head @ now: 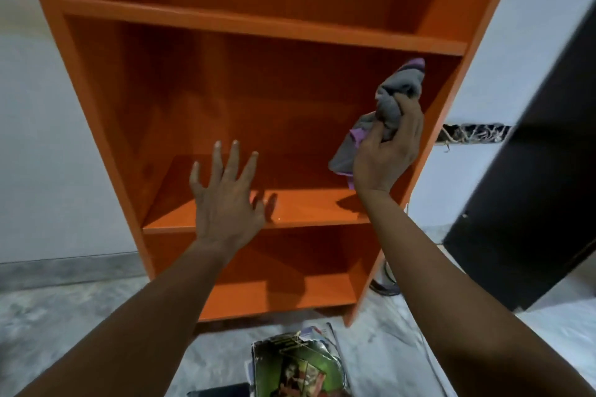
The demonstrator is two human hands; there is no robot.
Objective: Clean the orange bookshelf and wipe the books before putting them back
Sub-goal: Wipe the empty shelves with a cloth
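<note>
The orange bookshelf [258, 26] stands in front of me against a white wall, and the shelves in view hold no books. My right hand [387, 151] grips a bunched grey and purple cloth [380, 106] inside the middle compartment, close to the right side panel. My left hand [225, 196] hovers with fingers spread over the front of the middle shelf board [306, 206]. A pile of books [296, 364] lies on the floor below the shelf, a green cover on top.
A dark door or panel [529, 203] leans at the right. A gap in the wall with wires [467, 135] shows beside the shelf. A cable [387, 284] lies on the grey floor at the shelf's right foot.
</note>
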